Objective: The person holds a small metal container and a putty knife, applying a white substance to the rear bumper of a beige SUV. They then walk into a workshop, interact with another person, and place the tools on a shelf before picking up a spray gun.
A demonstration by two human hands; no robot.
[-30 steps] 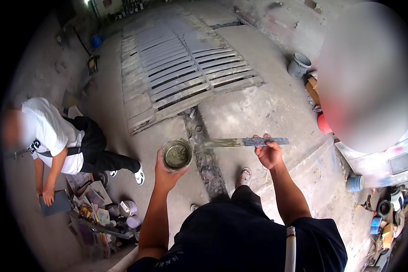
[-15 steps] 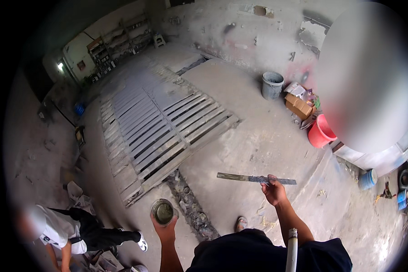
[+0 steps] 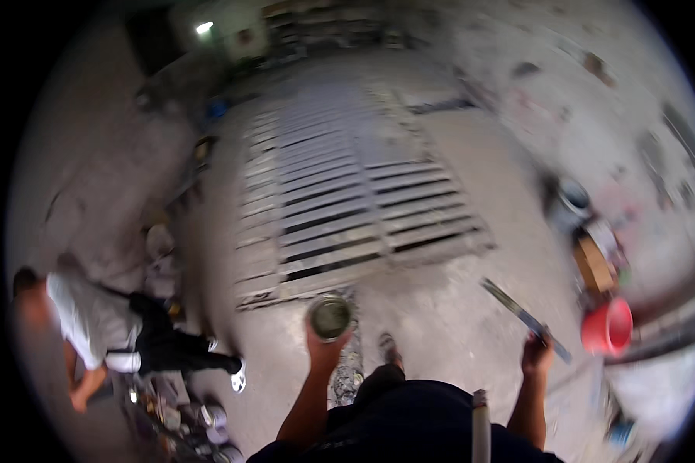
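My left hand (image 3: 326,356) is wrapped round an open-topped round can (image 3: 330,316) with something dull grey-green inside. Between the fingers of my right hand (image 3: 537,355) is a long flat stick (image 3: 510,303), slanting from upper left to lower right. Its far end looks pale and worn, its nearer part darker and bluish. The two hands are well apart, on either side of my body. A white cigarette (image 3: 481,432) pokes up at the lower edge.
A slatted floor grating (image 3: 324,208) with open gaps lies ahead. At the left another person (image 3: 100,316) bends over clutter (image 3: 174,417). A red bucket (image 3: 608,327), cardboard box (image 3: 592,264) and grey bucket (image 3: 571,202) stand along the right wall. Motion blurs the picture.
My view has swung right to left, so the grating and buckets sit further right in it. The stick has tilted from nearly level to a steep slant. Both hands keep their holds.
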